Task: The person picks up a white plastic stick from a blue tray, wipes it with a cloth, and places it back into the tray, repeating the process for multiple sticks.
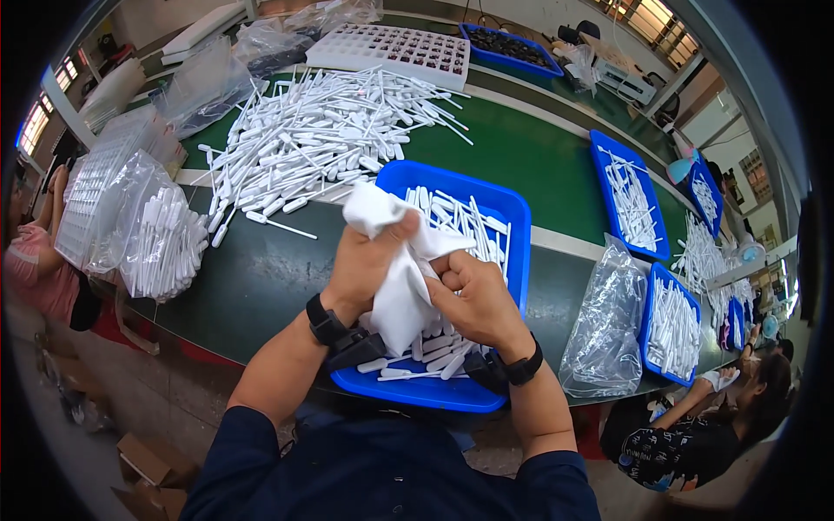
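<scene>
A white cloth (401, 300) is bunched between my two hands above a blue tray (519, 221). My left hand (360, 265) is closed round its upper part, while my right hand (476, 295) pinches the right side with curled fingers. Whether anything is wrapped inside the cloth is hidden. Below, the tray holds many slim white plastic sticks (447, 208), each with a thicker rounded end. Beyond my left hand, a large loose heap of the same sticks (304, 130) spreads over the green table. Black bands with small dark boxes sit on both wrists.
A plastic bag of sticks (165, 243) and a white gridded tray (104, 191) stand left. A white foam tray (391, 54) lies behind the heap. Right are an empty-looking clear bag (604, 326) and blue trays (647, 343) of sticks. A co-worker (686, 425) sits at lower right.
</scene>
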Action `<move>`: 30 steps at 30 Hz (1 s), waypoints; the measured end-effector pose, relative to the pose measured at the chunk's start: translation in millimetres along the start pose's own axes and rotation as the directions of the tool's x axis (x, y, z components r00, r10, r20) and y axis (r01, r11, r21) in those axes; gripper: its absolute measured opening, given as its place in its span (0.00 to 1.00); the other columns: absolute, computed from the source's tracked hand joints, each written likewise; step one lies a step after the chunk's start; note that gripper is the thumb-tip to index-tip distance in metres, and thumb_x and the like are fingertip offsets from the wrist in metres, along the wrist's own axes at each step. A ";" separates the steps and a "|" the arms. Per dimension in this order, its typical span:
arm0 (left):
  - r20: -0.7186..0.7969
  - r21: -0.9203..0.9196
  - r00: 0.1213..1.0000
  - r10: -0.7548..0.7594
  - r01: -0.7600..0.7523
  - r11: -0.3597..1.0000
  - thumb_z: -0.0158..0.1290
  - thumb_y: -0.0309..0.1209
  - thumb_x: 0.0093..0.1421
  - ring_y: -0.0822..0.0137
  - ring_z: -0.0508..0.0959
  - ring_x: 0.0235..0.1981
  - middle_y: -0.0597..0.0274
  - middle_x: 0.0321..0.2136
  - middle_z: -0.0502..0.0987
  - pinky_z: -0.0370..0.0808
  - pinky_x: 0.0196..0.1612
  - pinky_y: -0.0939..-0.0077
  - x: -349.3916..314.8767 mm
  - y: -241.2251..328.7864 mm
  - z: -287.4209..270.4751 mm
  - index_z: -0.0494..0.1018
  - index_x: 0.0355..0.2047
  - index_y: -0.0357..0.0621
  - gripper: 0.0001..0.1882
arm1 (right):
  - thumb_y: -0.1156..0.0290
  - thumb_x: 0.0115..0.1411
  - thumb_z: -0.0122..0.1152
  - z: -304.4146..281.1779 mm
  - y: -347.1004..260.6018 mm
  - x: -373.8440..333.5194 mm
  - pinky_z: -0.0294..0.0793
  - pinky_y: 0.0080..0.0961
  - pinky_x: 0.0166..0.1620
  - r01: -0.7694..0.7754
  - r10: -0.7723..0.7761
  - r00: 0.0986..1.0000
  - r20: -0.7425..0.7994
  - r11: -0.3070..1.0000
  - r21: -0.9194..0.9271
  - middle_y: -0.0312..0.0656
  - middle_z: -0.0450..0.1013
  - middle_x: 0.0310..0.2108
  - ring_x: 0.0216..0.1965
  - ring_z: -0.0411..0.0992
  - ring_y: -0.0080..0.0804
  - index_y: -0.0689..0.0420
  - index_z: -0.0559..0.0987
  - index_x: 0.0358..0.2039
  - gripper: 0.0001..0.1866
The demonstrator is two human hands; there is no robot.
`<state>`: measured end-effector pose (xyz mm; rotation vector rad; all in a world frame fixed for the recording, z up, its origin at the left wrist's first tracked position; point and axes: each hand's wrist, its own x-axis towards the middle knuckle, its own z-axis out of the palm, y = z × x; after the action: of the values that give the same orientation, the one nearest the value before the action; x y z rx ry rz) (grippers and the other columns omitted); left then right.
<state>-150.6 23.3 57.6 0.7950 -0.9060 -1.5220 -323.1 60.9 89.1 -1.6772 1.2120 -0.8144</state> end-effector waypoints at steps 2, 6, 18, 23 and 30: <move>-0.148 -0.076 0.989 0.026 -0.038 0.996 0.60 0.32 0.60 0.75 0.77 0.36 0.67 0.35 0.78 0.74 0.38 0.78 8.7 2.6 -10.1 0.74 0.44 0.44 0.14 | 0.74 0.58 0.62 0.0 -1.7 -1.3 0.64 0.15 0.26 0.014 -0.011 1.000 0.027 0.989 -0.145 0.29 0.73 0.17 0.23 0.67 0.10 0.64 0.76 0.45 0.15; -0.135 -0.283 0.989 -0.060 0.019 0.959 0.59 0.33 0.61 0.76 0.77 0.36 0.67 0.36 0.78 0.74 0.37 0.80 13.8 18.7 -16.3 0.74 0.45 0.45 0.14 | 0.73 0.57 0.63 -1.7 1.4 0.6 0.66 0.17 0.26 -0.026 0.032 0.999 0.044 0.991 -0.130 0.31 0.74 0.18 0.22 0.68 0.12 0.64 0.76 0.45 0.15; 0.125 0.287 0.981 0.148 -0.179 0.941 0.58 0.25 0.59 0.70 0.78 0.43 0.61 0.44 0.78 0.75 0.47 0.74 -3.7 -10.4 -15.3 0.72 0.51 0.40 0.19 | 0.76 0.59 0.56 -13.9 17.7 5.0 0.65 0.14 0.30 -0.016 0.004 0.993 0.117 0.995 0.097 0.31 0.73 0.26 0.27 0.67 0.13 0.62 0.71 0.52 0.19; 0.251 0.313 0.961 0.118 -0.196 0.929 0.57 0.23 0.59 0.68 0.78 0.46 0.61 0.45 0.78 0.75 0.49 0.72 -7.1 -16.2 -10.6 0.70 0.53 0.40 0.20 | 0.71 0.63 0.57 -14.6 25.7 6.6 0.64 0.13 0.29 0.123 -0.038 0.952 -0.305 0.957 0.263 0.30 0.72 0.25 0.26 0.65 0.12 0.62 0.74 0.47 0.13; 0.475 0.358 0.845 -0.246 0.070 0.931 0.53 0.18 0.60 0.68 0.76 0.49 0.60 0.47 0.77 0.73 0.52 0.72 -10.7 -3.1 -1.9 0.71 0.52 0.38 0.19 | 0.63 0.67 0.54 -15.2 30.5 12.4 0.63 0.13 0.28 0.156 0.020 0.948 -0.317 0.840 0.520 0.30 0.71 0.25 0.24 0.65 0.13 0.62 0.79 0.35 0.14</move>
<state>-149.0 33.9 53.9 0.7178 -1.5579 -1.7997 -343.9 41.0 67.2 -1.1541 0.9953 -1.3660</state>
